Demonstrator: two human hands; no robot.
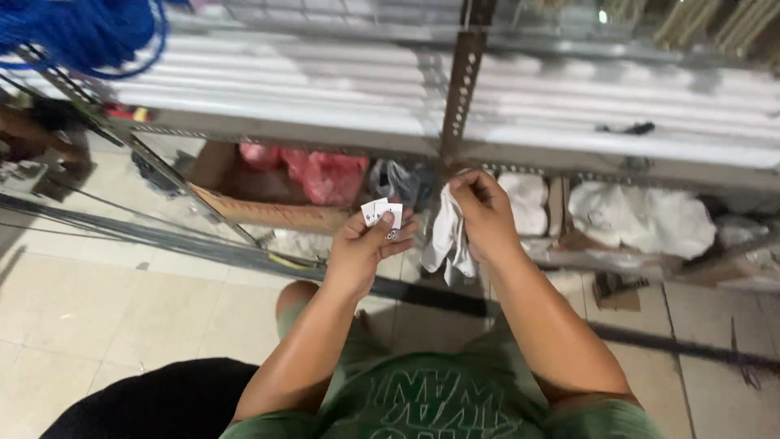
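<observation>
- Down in front of the shelving, the left hand [363, 248] is curled shut around a few small white tags [381, 213], thumb pressing them against the fingers so they fan up above the knuckles.
- Just beside it, the right hand [483, 213] pinches the top of a white cloth [449, 237] between thumb and fingertips; the cloth hangs loose below the hand, in the gap between the two hands.
- Both hands are held up close together at the lower edge of a metal shelf [569, 146], near its perforated upright post [460, 85].
- Under that shelf, behind the hands, sits a cardboard box [268, 213] with pink plastic bags [325, 175] in it.
- To the right, on the same low level, lie white bundles wrapped in plastic [642, 218].
- A coil of blue rope [81, 32] hangs at the upper left.
- Long thin metal rods [122, 232] lie slanting across the pale tiled floor [97, 309] on the left.
- The person wears green shorts [439, 398], seen from above.
</observation>
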